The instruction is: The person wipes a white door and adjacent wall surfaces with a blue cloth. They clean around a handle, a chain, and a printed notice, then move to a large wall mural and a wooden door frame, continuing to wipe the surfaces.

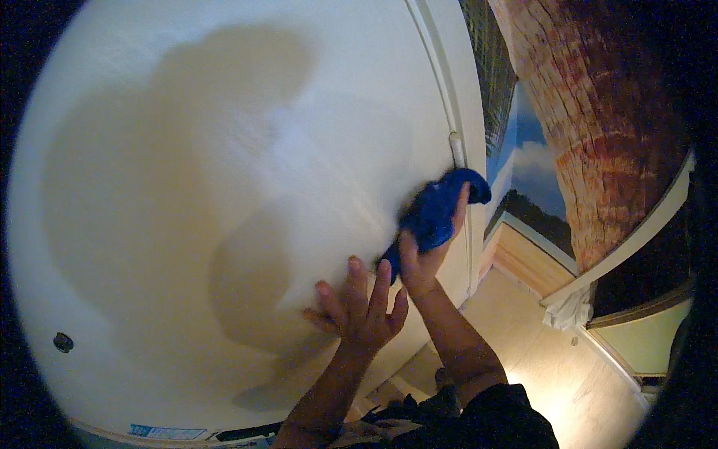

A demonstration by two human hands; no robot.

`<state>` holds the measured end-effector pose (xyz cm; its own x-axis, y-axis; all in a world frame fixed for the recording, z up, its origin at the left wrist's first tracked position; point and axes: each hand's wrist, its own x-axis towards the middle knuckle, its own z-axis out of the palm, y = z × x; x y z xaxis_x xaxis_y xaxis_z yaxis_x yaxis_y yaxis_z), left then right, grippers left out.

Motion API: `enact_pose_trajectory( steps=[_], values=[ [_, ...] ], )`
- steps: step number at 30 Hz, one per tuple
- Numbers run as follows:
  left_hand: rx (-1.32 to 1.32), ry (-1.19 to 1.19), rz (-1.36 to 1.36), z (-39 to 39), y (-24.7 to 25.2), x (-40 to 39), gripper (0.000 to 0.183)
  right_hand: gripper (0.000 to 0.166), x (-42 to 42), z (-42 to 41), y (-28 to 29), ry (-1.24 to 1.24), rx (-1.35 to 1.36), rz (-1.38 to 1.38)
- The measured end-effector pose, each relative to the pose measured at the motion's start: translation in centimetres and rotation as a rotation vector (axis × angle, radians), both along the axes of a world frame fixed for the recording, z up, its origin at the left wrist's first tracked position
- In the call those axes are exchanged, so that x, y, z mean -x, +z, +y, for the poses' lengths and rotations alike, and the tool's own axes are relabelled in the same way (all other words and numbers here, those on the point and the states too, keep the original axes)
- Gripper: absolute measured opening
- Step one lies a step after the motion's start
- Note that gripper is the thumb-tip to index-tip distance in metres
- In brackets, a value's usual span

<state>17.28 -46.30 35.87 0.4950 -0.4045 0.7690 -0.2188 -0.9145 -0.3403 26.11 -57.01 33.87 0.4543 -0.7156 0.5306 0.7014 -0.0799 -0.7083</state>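
Note:
A smooth white door panel (pixel 348 146) fills most of the view before me. My right hand (pixel 423 261) holds a dark blue cloth (pixel 429 216) against its right edge, just below a white hinge (pixel 457 149). One finger stretches up along the cloth's right side, and the cloth's upper end laps over the edge. To the left of it, my left hand (pixel 362 314) is spread with fingers apart at the panel; whether all its fingertips touch is hard to tell. The index fingertip lies beside the cloth's lower end. Nothing is held in this hand.
A round dark lock fitting (pixel 63 342) sits at the panel's lower left. A blue-and-white label (pixel 168 432) shows along the bottom. Right of the door are a wall mural with a palm trunk (pixel 600 140), a wooden skirting board (pixel 527 258) and a lit floor (pixel 555 359).

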Motion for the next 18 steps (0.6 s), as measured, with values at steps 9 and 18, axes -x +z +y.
enact_pose_trajectory(
  steps=[9, 18],
  values=[
    [0.008, 0.062, 0.027, -0.3, 0.1, 0.4, 0.052, 0.075, -0.3, -1.9, -0.5, -0.04, 0.186, -0.006],
    [0.057, 0.092, 0.218, -0.2, 0.2, 1.8, 0.06, 0.082, 3.6, 4.0, -6.2, 0.089, -0.206, 0.08]
  ],
)
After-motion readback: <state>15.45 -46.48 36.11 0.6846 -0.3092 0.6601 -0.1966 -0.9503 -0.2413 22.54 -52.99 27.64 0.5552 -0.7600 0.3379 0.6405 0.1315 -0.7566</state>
